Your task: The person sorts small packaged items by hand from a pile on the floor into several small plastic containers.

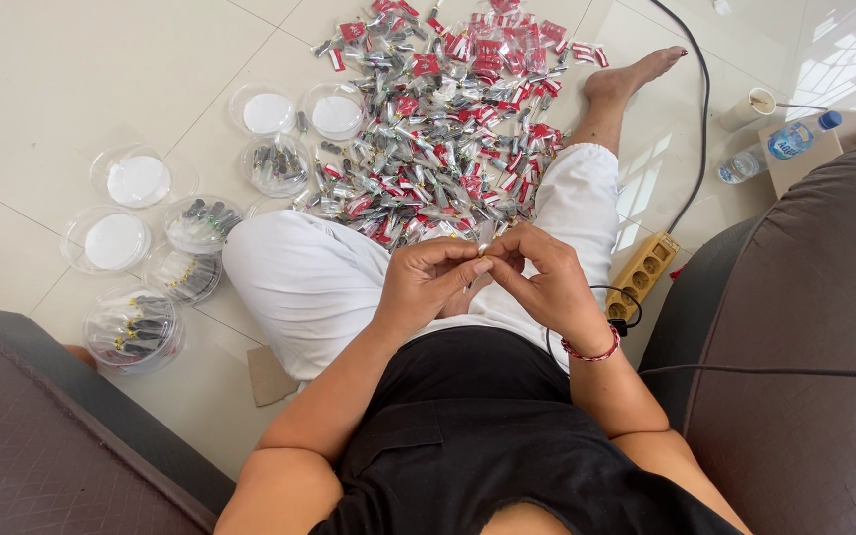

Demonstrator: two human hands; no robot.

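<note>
Small gold-tipped connector point(484, 249) — pinched between fingertips of both hands, above lap.

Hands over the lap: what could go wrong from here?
The small part pinched between left hand and right hand could slip and vanish into the pile of red-and-clear packets ahead. A shifting knee may knock the open round containers. The black cable could snag the foot.

Far right, a clear water bottle point(778, 144) lies on a cardboard box point(812, 149), a white roll point(748, 109) just beside it. A yellow power strip point(646, 272) sits on the tile floor point(52, 89) by the dark sofa point(804, 347).
</note>
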